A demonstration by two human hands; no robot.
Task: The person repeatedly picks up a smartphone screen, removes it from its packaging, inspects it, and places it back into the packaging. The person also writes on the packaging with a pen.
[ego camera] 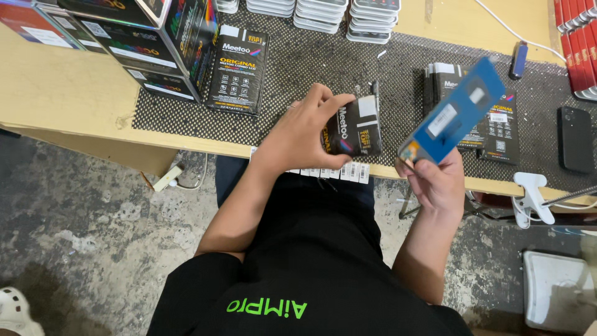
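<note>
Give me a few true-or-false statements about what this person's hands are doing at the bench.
1. The left hand grips a small black box. True.
2. The right hand holds a red card. False: it holds a blue flat panel, tilted.
3. A dark phone lies on the mat at the right side. True.
4. The black box rests flat on the mat. False: it is lifted at the table's front edge.
5. A strip of barcode labels hangs at the table's front edge. True.
</note>
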